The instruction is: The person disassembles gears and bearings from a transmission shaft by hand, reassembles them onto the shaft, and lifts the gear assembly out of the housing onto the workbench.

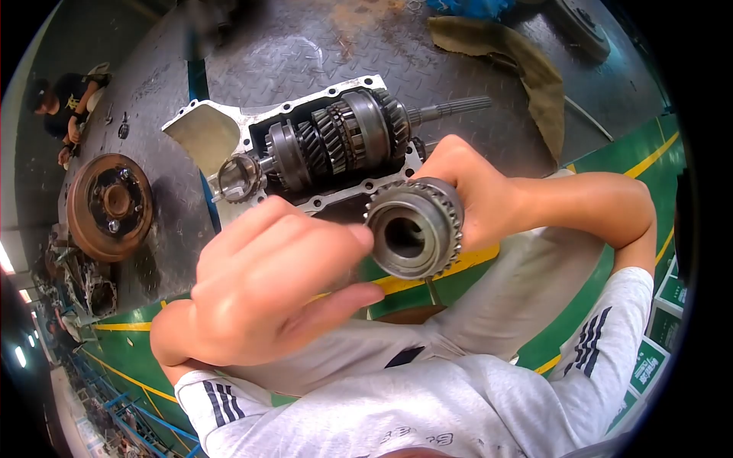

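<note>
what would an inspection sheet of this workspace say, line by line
surface: dark metal tabletop with a raised tread pattern, stained in places
job's things: a toothed gear part held off the table; an open housing with a gear shaft lying in it
clutter: a rusty round part at the left, a khaki cloth and a blue item at the far side
grips: right grip closed around the gear part; left grip beside it, thumb apart from curled fingers, contact unclear
cables: nothing seen
surroundings: green floor with yellow lines; another person at the far left
</note>
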Motion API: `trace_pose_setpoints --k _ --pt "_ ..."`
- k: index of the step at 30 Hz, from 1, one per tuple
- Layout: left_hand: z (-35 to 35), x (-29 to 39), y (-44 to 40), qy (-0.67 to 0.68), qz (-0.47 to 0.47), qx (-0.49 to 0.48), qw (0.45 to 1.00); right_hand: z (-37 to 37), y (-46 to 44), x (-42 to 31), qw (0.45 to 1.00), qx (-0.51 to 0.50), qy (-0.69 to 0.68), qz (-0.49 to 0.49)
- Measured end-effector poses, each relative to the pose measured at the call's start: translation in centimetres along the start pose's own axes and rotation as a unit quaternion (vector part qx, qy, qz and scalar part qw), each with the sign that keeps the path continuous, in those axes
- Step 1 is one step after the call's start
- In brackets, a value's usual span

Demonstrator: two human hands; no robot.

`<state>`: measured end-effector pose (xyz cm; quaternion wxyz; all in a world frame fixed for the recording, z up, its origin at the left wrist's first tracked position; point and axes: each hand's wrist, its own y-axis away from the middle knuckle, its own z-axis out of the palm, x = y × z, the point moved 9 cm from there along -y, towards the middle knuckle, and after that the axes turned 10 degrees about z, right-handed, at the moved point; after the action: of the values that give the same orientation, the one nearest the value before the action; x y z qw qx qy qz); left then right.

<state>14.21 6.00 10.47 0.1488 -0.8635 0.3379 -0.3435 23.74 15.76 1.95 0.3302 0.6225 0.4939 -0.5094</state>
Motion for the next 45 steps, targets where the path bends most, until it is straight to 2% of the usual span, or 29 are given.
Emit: trace_pose_setpoints --k 2,7,11,15,19,45 --pt "-0.5 0.5 0.2 -0.010 -0.018 0.038 0.999 -0.2 0.2 -0.2 1.000 0.005 -0.002 -0.010" --pt "-0.3 0.1 0.1 0.006 0.003 0.055 0.998 0.0 0.4 -0.4 1.000 0.000 0.005 -0.006" --pt "-1.1 -0.3 0.0 0.043 0.009 0.131 0.990 0.5 -0.1 -0.4 1.000 -0.002 -0.009 0.006" --pt "-1.1 -0.1 -0.5 -0.008 -0.003 0.100 0.995 1.0 -0.6 -0.3 1.000 -0.015 -0.017 -0.008" --pt "-1.0 -0.1 -0.8 -0.023 0.068 0.083 0.994 1.6 -0.9 -0.1 0.999 -0.031 -0.022 -0.014" --pt "0.1 0.0 -0.7 0.052 0.045 0.050 0.996 1.9 -0.9 -0.1 0.998 -0.048 0.016 -0.032"
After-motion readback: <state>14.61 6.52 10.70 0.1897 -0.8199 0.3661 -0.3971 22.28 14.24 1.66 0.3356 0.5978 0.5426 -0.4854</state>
